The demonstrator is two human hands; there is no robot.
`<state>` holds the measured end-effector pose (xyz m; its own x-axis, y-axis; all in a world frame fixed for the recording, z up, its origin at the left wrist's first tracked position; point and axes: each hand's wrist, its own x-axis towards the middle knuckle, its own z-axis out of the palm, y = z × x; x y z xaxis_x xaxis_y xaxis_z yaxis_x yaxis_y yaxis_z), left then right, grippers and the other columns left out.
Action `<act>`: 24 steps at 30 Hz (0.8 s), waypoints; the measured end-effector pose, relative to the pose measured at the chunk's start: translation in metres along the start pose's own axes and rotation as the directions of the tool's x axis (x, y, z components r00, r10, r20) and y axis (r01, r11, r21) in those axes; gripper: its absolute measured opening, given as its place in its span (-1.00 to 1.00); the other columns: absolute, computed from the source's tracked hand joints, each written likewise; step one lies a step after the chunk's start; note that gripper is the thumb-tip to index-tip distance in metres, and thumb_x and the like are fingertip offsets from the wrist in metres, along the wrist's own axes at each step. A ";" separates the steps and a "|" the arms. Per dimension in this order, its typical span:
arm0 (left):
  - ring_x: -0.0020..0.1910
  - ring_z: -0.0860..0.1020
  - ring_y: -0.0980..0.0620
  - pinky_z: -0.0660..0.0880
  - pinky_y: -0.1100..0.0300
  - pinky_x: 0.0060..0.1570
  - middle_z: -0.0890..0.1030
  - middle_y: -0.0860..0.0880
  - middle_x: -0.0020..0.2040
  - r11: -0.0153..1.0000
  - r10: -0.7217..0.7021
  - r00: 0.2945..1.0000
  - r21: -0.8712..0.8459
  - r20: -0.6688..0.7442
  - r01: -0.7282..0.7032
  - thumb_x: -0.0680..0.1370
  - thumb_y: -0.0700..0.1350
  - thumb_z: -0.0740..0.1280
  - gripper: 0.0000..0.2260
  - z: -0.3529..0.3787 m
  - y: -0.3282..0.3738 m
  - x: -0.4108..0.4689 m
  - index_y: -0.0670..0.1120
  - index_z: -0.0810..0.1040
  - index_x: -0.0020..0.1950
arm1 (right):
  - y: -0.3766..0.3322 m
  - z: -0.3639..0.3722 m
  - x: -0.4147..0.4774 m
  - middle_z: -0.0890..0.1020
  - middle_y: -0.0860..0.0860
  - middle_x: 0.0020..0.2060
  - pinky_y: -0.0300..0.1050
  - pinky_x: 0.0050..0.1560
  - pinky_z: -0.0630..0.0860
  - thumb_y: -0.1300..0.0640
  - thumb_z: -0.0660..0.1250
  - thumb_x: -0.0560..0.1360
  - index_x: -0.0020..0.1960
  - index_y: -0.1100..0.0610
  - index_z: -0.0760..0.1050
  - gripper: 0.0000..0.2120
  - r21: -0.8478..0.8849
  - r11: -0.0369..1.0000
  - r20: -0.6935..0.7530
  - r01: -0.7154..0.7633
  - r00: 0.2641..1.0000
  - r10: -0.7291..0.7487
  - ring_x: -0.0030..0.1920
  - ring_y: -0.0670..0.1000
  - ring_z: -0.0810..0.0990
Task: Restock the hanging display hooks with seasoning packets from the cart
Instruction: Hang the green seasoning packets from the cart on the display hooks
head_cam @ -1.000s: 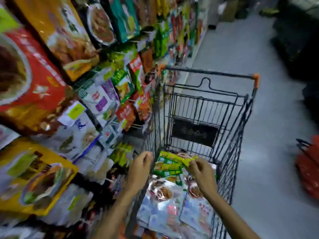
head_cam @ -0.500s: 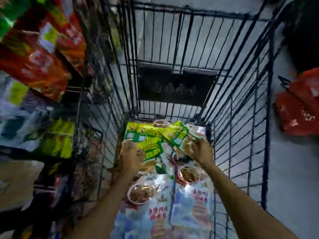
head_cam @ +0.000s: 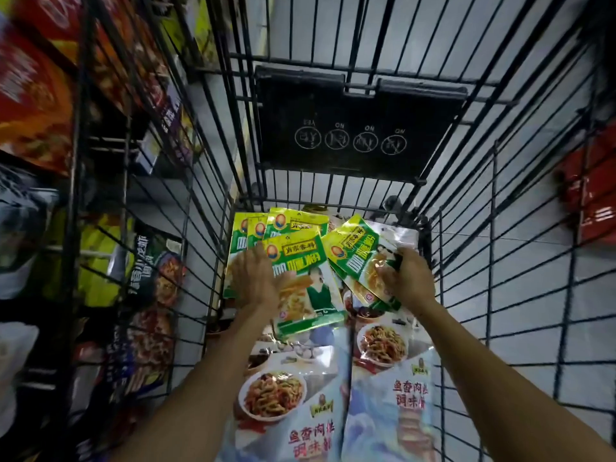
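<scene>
I look straight down into a black wire cart (head_cam: 493, 228). Several green and yellow seasoning packets (head_cam: 293, 241) lie fanned at its far end. My left hand (head_cam: 256, 278) lies flat with spread fingers on the middle green packet (head_cam: 310, 288). My right hand (head_cam: 406, 278) grips the lower edge of another green packet (head_cam: 353, 255), tilted toward the cart's right wall. Blue and white packets (head_cam: 393, 411) picturing noodle dishes cover the near part of the cart floor under my forearms.
Hanging packets in red, yellow and dark wrappers (head_cam: 36, 95) fill the display left of the cart, blurred. A black plastic flap (head_cam: 353, 128) closes the cart's far wall. A red basket (head_cam: 590, 195) stands on the grey floor to the right.
My view has tipped from the aisle down into the cart. Both hands reached deeper; the left now lies on the green packets and the right keeps hold of one.
</scene>
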<state>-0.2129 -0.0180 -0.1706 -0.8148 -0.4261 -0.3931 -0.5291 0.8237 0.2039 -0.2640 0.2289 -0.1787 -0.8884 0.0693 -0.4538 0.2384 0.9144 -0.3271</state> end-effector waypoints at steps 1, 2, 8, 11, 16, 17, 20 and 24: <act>0.27 0.36 -0.13 0.30 0.06 0.24 0.43 -0.18 0.27 1.000 0.011 1.000 -0.015 -0.014 -0.012 0.56 -0.03 0.32 -0.55 -0.001 0.002 0.004 -0.17 0.29 0.36 | 0.000 -0.001 0.000 0.57 0.16 0.08 0.05 0.06 0.51 0.02 0.40 0.47 0.19 0.22 0.44 -0.60 0.015 1.000 0.006 -0.014 1.000 0.014 0.07 0.19 0.54; 0.25 0.37 -0.11 0.31 0.08 0.21 0.43 -0.16 0.27 0.999 0.001 1.000 -0.035 -0.031 -0.002 0.56 -0.05 0.32 -0.57 -0.002 0.003 0.008 -0.16 0.29 0.36 | 0.000 -0.002 0.000 0.57 0.16 0.09 0.07 0.08 0.50 0.00 0.41 0.46 0.21 0.21 0.43 -0.57 0.023 0.999 0.000 -0.027 1.000 0.027 0.09 0.18 0.54; 0.45 0.20 -0.20 0.18 -0.07 0.37 0.25 -0.27 0.46 0.980 -0.127 0.992 -0.154 -0.018 0.123 0.35 0.28 0.41 -0.09 0.001 0.001 -0.033 -0.24 0.17 0.47 | -0.008 -0.004 -0.003 0.53 0.17 0.13 0.11 0.21 0.42 -0.06 0.46 0.42 0.23 0.23 0.41 -0.47 -0.083 0.992 -0.100 -0.098 0.991 0.089 0.17 0.19 0.48; 0.45 0.21 -0.21 0.20 -0.06 0.38 0.27 -0.25 0.45 0.968 -0.207 0.978 -0.139 0.023 0.209 0.29 0.21 0.50 -0.09 0.004 0.002 -0.033 -0.23 0.22 0.44 | -0.012 -0.004 -0.006 0.47 0.21 0.20 0.09 0.27 0.36 -0.15 0.45 0.40 0.30 0.24 0.38 -0.35 -0.161 0.978 -0.136 -0.135 0.984 0.113 0.26 0.23 0.40; 0.26 0.38 -0.18 0.41 0.00 0.12 0.44 -0.20 0.26 0.926 -0.234 0.972 -0.304 -0.002 0.222 0.27 -0.02 0.59 -0.36 -0.006 -0.008 -0.019 -0.22 0.45 0.23 | -0.016 -0.017 -0.010 0.48 0.20 0.15 0.07 0.23 0.37 -0.22 0.51 0.30 0.15 0.21 0.49 -0.37 -0.158 0.966 -0.155 -0.203 0.972 0.179 0.23 0.22 0.41; 0.22 0.40 -0.17 0.41 0.03 0.08 0.45 -0.20 0.23 0.918 -0.223 0.975 -0.339 -0.017 0.204 0.26 -0.07 0.60 -0.40 -0.009 -0.010 -0.019 -0.22 0.46 0.19 | -0.020 -0.020 -0.010 0.49 0.19 0.13 0.06 0.22 0.38 -0.21 0.52 0.29 0.12 0.20 0.49 -0.39 -0.145 0.967 -0.151 -0.210 0.970 0.188 0.21 0.21 0.42; 0.11 0.42 -0.09 0.39 0.11 -0.06 0.46 -0.17 0.20 0.868 -0.206 0.979 -0.461 -0.002 0.182 0.26 -0.22 0.60 -0.45 -0.016 -0.008 -0.016 -0.19 0.41 0.15 | -0.031 -0.031 -0.014 0.53 0.12 0.05 0.02 0.16 0.39 -0.13 0.54 0.31 0.08 0.18 0.47 -0.47 -0.101 0.969 -0.116 -0.226 0.970 0.214 0.13 0.16 0.49; -0.02 0.40 0.05 0.39 0.43 -0.31 0.42 -0.13 0.18 0.757 -0.184 0.972 -0.610 0.144 0.234 0.31 -0.35 0.53 -0.47 -0.020 -0.005 -0.009 -0.17 0.33 0.13 | -0.036 -0.046 -0.019 0.55 0.08 -0.16 -0.19 -0.37 0.35 0.02 0.53 0.37 -0.07 0.14 0.40 -0.65 -0.024 0.980 -0.019 -0.199 0.980 0.199 -0.18 0.10 0.51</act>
<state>-0.2078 -0.0257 -0.1498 -0.6608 -0.5121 -0.5488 -0.7355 0.2958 0.6095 -0.2743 0.2134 -0.1202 -0.8305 0.2573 -0.4939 0.4011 0.8917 -0.2099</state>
